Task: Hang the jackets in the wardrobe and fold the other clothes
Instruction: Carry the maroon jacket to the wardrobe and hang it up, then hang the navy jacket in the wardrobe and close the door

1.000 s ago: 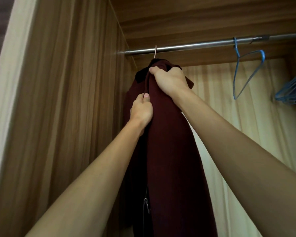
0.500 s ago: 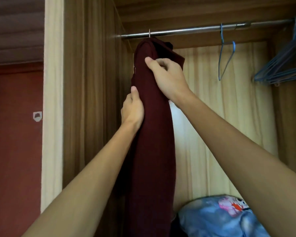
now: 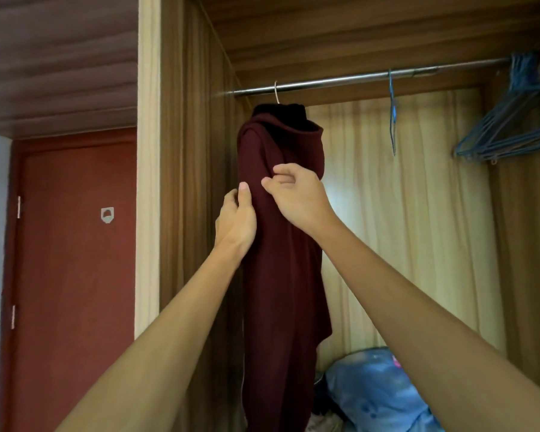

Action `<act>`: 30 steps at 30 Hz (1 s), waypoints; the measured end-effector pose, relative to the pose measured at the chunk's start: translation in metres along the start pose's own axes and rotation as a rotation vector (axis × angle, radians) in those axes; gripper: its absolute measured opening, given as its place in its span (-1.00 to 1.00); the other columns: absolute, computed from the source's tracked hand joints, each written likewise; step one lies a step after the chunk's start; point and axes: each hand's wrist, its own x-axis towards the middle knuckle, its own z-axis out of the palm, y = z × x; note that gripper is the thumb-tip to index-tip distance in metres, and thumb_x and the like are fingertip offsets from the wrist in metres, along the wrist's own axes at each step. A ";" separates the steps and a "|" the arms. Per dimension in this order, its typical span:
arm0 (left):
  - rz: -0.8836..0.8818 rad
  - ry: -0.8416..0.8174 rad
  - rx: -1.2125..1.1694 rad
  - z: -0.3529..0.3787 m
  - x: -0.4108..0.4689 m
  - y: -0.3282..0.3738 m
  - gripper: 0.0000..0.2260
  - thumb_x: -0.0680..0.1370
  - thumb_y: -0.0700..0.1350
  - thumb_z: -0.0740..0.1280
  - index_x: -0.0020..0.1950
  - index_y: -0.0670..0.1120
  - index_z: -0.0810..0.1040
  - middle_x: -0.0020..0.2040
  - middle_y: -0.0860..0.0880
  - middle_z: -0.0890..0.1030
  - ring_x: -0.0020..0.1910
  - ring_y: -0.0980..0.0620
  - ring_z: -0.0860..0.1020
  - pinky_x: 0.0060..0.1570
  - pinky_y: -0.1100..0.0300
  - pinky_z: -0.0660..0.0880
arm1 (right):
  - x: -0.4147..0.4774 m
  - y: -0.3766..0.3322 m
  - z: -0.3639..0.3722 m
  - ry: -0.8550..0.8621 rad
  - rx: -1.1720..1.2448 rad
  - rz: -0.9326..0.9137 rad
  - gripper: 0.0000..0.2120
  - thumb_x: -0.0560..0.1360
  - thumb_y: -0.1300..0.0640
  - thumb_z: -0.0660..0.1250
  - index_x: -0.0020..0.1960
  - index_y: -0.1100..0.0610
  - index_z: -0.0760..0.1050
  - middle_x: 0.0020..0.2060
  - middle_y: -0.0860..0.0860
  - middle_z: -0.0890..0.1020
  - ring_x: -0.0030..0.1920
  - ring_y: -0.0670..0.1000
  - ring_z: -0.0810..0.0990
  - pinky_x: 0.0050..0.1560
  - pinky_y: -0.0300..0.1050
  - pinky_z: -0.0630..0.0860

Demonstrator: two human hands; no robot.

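A dark maroon hooded jacket (image 3: 281,275) hangs from a hanger whose metal hook (image 3: 276,92) sits on the wardrobe rail (image 3: 340,80), near the rail's left end. My left hand (image 3: 236,219) grips the jacket's left edge at shoulder height, thumb up along the cloth. My right hand (image 3: 293,194) pinches the fabric just below the hood, fingers curled. Both arms reach up from below. The hanger's body is hidden inside the jacket.
A single blue hanger (image 3: 392,120) hangs mid-rail, and several blue hangers (image 3: 512,129) bunch at the right end. A blue patterned bundle (image 3: 374,391) lies on the wardrobe floor. The wardrobe's left side panel (image 3: 181,182) stands close to the jacket; a red door (image 3: 72,260) is further left.
Both hands have slid down the jacket from its collar to below the hood. The view has pulled back and tilted down, showing more of the room.
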 end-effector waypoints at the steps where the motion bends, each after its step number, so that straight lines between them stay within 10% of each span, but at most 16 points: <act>1: 0.002 0.008 0.000 -0.003 -0.008 0.000 -0.44 0.67 0.24 -0.01 0.58 -0.03 0.24 0.48 -0.03 0.40 0.46 -0.03 0.37 0.44 0.04 0.27 | -0.007 0.001 -0.003 -0.013 -0.002 0.010 -0.56 0.55 0.01 0.39 0.39 0.12 0.48 0.21 0.01 0.63 0.18 -0.09 0.61 0.27 -0.22 0.49; 11: -0.076 0.026 0.090 -0.023 -0.099 -0.005 -0.48 0.68 0.17 0.03 0.59 -0.03 0.20 0.54 -0.02 0.34 0.51 -0.01 0.30 0.45 0.09 0.22 | -0.083 0.002 -0.016 -0.120 0.075 0.072 -0.61 0.58 -0.05 0.33 0.35 0.08 0.51 0.17 -0.07 0.63 -0.01 -0.22 0.55 -0.08 -0.48 0.39; 30: -0.201 0.208 0.642 -0.306 -0.238 -0.026 -0.53 0.69 0.14 0.05 0.55 -0.03 0.30 0.44 -0.06 0.46 0.45 -0.08 0.39 0.39 0.10 0.28 | -0.243 -0.106 0.148 -0.500 0.092 -0.071 -0.64 0.61 -0.05 0.28 0.35 0.07 0.49 0.21 -0.04 0.59 0.16 -0.10 0.55 0.19 -0.21 0.46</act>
